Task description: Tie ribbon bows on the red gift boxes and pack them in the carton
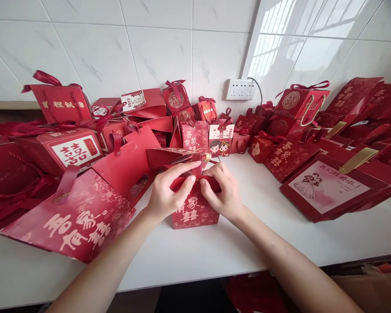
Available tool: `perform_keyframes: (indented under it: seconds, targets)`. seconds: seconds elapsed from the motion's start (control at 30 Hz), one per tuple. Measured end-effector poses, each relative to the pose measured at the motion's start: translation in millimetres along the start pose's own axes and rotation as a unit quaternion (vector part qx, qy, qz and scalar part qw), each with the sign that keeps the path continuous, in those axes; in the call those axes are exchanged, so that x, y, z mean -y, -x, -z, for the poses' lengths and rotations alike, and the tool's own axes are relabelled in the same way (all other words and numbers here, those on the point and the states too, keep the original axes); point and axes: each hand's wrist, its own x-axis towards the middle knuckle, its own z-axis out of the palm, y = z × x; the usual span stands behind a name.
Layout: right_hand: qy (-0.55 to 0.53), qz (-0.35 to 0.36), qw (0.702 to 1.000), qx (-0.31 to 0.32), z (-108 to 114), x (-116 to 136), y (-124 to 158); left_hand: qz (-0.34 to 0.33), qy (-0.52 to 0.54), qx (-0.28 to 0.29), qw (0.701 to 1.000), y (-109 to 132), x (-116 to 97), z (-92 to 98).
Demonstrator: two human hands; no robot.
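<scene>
A small red gift box (195,215) with pale Chinese lettering stands upright on the white table, in front of me. A dark red ribbon loop (201,167) rises from its top. My left hand (172,189) pinches the box's top edge and the ribbon's left side between thumb and index finger. On the other side, my right hand (223,189) has its fingers closed on the top edge beside the ribbon. The fingertips of both hands nearly meet at the ribbon's base, and they hide part of the box top.
Red boxes with ribbons are piled along the tiled wall (159,52). A large lettered box (87,217) lies tilted at the left. At the right stands a box with a couple drawing (326,187). A socket strip (240,89) is on the wall.
</scene>
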Motion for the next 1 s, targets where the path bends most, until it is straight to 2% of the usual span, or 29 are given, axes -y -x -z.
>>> perform_keyframes:
  seconds: [1.0]
  targets:
    - [0.005, -0.004, 1.000, 0.000, 0.2, -0.5, 0.7, 0.001, -0.028, -0.023, 0.999, -0.2, -1.8, -2.0]
